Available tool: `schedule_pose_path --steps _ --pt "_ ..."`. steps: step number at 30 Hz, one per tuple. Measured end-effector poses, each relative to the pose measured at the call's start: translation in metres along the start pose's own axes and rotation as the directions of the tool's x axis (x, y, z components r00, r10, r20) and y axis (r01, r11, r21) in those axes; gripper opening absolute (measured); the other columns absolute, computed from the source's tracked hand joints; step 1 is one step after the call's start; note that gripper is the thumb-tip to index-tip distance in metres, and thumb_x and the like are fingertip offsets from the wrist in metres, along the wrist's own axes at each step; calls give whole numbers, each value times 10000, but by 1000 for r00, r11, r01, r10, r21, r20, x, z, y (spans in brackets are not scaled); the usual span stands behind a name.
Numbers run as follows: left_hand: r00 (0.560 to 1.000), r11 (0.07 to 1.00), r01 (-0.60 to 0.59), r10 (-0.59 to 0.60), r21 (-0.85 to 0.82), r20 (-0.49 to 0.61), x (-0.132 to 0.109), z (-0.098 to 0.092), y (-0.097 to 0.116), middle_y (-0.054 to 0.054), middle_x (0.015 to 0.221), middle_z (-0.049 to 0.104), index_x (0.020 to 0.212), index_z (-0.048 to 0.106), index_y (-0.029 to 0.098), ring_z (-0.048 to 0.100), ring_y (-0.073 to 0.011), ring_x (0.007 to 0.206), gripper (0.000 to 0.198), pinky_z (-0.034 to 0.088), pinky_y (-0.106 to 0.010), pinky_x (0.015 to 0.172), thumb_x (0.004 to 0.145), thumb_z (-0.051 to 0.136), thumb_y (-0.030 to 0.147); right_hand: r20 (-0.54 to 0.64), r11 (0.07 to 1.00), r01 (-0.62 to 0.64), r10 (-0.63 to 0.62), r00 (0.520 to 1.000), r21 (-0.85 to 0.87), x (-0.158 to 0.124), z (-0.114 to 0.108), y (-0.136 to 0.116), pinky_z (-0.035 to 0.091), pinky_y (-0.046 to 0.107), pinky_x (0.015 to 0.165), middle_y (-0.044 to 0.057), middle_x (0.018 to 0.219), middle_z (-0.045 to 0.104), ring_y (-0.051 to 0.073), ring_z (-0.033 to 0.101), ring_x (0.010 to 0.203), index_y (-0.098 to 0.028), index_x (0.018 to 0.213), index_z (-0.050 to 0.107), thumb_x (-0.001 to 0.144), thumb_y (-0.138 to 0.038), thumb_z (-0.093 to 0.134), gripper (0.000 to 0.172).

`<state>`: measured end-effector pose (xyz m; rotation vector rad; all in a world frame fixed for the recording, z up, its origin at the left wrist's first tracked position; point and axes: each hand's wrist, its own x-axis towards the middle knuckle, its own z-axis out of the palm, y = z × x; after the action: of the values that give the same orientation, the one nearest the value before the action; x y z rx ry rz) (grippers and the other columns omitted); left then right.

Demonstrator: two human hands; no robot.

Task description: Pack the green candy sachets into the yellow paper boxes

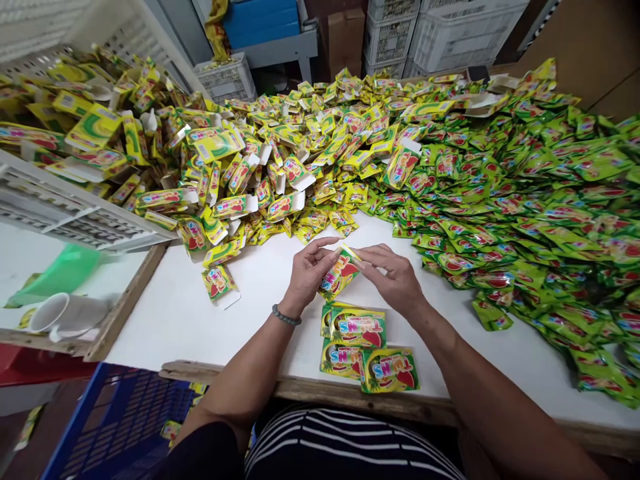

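Both hands meet over the white table (200,313). My left hand (306,270) and my right hand (393,277) pinch a small yellow-green candy box (340,272) between their fingertips, one at each end. A dark bracelet circles the left wrist. Just in front of me lie three closed boxes of the same kind (367,350) near the table's front edge. A big heap of open, flat yellow boxes (240,167) spreads at the back left. A heap of green sachets (540,200) covers the right side.
A white plastic crate (65,213) tilts at the left, spilling boxes. A white cup (55,313) and green scoop (60,273) lie on a lower shelf. A blue crate (115,420) stands below left. More white crates (450,33) stack behind.
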<state>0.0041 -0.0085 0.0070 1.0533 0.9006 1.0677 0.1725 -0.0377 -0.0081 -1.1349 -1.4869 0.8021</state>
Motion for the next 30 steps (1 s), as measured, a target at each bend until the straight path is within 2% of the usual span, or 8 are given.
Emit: schedule_pose_path --steps 3,14,19,22,24,26,28,30 --pt "1000 1000 10 -10 5 -14 0 -1 2 27 636 641 1045 652 147 582 -81 558 476 442 -194 547 668 796 399 -13 979 123 -127 992 -163 -3 5 -5 489 469 906 65 996 737 242 623 960 -279 1057 739 828 -329 628 259" --pt "996 997 82 -82 -6 25 -3 2 10 53 624 637 1106 554 179 536 -65 496 558 392 -183 512 651 808 379 14 995 76 -75 997 -68 -4 14 -4 460 457 989 60 1143 704 239 581 1108 -279 1147 690 876 -382 564 316" --pt "889 953 118 -227 279 398 -14 8 17 -13 677 683 1042 608 169 582 -107 543 461 403 -211 519 686 779 406 -321 954 -92 -5 947 -286 9 -25 20 444 497 964 129 1112 696 263 604 1066 -184 1088 687 942 -402 408 382" --pt "833 875 -129 -159 466 530 -12 6 12 -83 863 725 999 677 176 651 -173 748 353 491 -286 679 728 741 393 -463 675 -277 -108 880 -684 17 -55 48 275 668 991 199 1308 574 421 422 1243 -162 1161 655 817 -409 602 427" --pt "909 773 -262 -4 578 417 -4 -6 10 -103 1027 708 1029 678 194 647 -215 911 334 497 -353 819 758 708 387 -466 545 -347 -94 880 -764 19 -69 65 235 709 948 223 1428 450 483 323 1276 -182 1205 629 763 -401 662 494" --pt "972 601 -207 214 772 95 5 -31 15 -129 1163 656 1080 648 190 588 -277 1083 392 446 -431 938 740 718 372 -435 483 -349 -74 897 -803 19 -77 76 271 682 912 202 1398 480 465 360 1219 -202 1134 657 781 -371 638 391" --pt "867 422 108 402 900 -293 12 -64 25 -200 1238 588 1109 617 134 464 -380 1234 487 348 -536 1003 688 757 334 -387 467 -313 -69 919 -827 18 -81 81 317 628 883 171 1264 575 405 423 1129 -206 1022 682 827 -313 566 251" --pt "680 345 452 463 823 -568 15 -98 32 -258 1276 525 1129 588 82 306 -486 1314 561 248 -642 979 663 774 333 -341 477 -269 -69 937 -837 18 -85 81 343 587 870 155 1136 615 361 449 1070 -199 955 682 859 -254 496 216"
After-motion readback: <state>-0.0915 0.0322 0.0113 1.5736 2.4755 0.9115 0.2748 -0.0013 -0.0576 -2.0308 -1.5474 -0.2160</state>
